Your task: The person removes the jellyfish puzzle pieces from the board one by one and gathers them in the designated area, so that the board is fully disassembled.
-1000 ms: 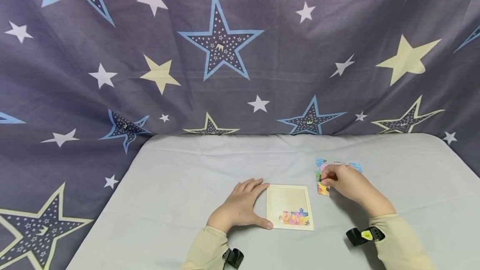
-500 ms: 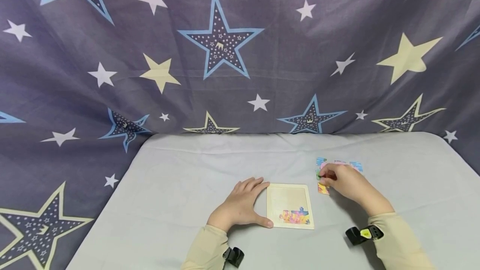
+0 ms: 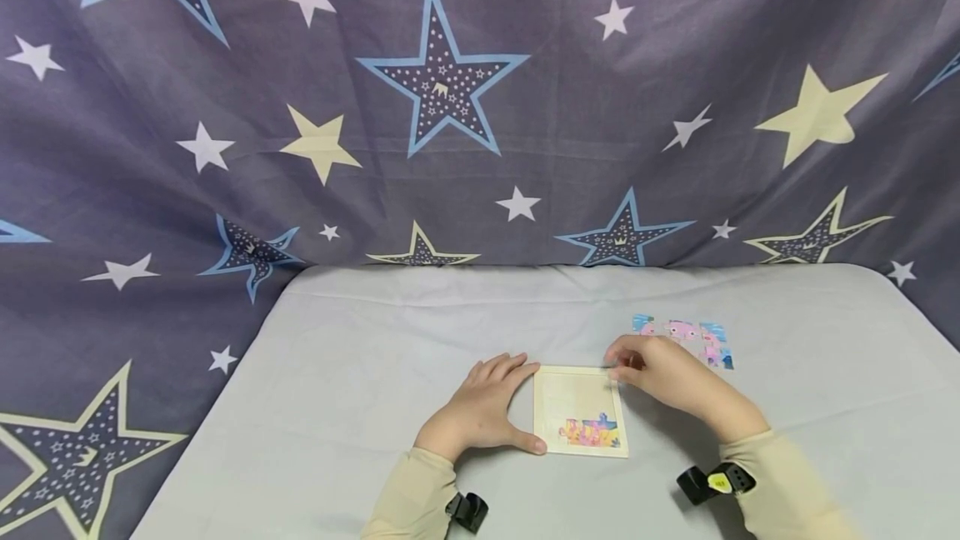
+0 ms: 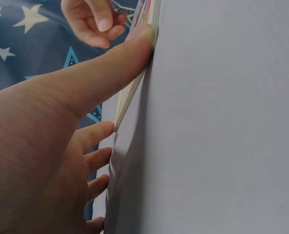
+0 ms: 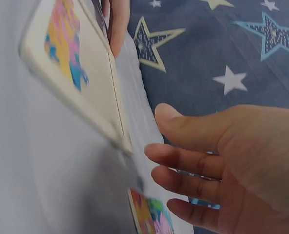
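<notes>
My left hand (image 3: 480,411) rests beside a square, pale wooden puzzle tray (image 3: 573,451), its fingers spread. The thumb touches the tray's near left edge and the index fingertip its far left corner. Joined yellow, pink and blue jigsaw pieces (image 3: 590,432) lie inside the tray at the near right. My right hand (image 3: 663,373) hovers over the tray's far right corner. In the right wrist view, a gap separates its thumb (image 5: 166,114) from the loosely bent fingers, and no piece shows between them. Loose jigsaw pieces (image 5: 152,214) lie under this hand, hidden in the head view.
More loose jigsaw pieces (image 3: 716,344) with pink and blue print lie on the cloth beyond my right hand. Pale grey cloth (image 3: 390,332) covers the table. A dark curtain (image 3: 480,107) patterned with stars hangs behind its far edge.
My right hand has moved left from the loose jigsaw pieces to the tray's far right corner, uncovering pieces at the back right. The left hand and tray have stayed in place.
</notes>
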{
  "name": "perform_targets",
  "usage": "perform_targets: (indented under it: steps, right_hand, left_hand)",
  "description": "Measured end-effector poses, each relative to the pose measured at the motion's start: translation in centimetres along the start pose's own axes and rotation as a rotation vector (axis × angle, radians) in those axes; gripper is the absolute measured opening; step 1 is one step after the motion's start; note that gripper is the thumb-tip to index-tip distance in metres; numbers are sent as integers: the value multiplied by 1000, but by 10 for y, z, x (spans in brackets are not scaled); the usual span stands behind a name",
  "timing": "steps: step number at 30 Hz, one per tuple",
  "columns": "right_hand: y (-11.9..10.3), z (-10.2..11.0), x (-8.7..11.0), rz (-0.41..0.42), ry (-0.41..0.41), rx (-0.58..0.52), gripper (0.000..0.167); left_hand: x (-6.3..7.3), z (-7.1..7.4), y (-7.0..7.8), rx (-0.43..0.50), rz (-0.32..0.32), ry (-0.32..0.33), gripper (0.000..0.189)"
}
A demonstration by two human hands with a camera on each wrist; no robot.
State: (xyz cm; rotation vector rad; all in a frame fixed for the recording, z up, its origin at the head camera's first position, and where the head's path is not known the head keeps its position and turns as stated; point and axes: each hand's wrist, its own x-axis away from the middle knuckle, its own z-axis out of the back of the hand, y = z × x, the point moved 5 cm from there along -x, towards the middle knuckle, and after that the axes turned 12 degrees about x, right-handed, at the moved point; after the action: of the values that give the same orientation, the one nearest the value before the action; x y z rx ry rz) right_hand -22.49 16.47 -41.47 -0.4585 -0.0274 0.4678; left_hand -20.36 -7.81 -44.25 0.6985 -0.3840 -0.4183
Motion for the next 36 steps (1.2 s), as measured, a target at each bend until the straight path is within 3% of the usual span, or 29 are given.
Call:
perform_targets:
  steps: [11,20,29,36]
  right_hand:
    - [-32,-16,-2,89,-123,-112,6]
    - [-51,-28,1,201,-181,-91,10]
    - [-56,-35,7,179,-263,-65,21]
    - [-55,-37,8,190,-280,-55,24]
  left_hand:
    - [0,0,0,6,4,-3,106]
    - [2,0,1,5,-1,0,107]
    - [3,1,2,0,-7,11,107]
    - [1,-1,-1,-11,-13,16,106]
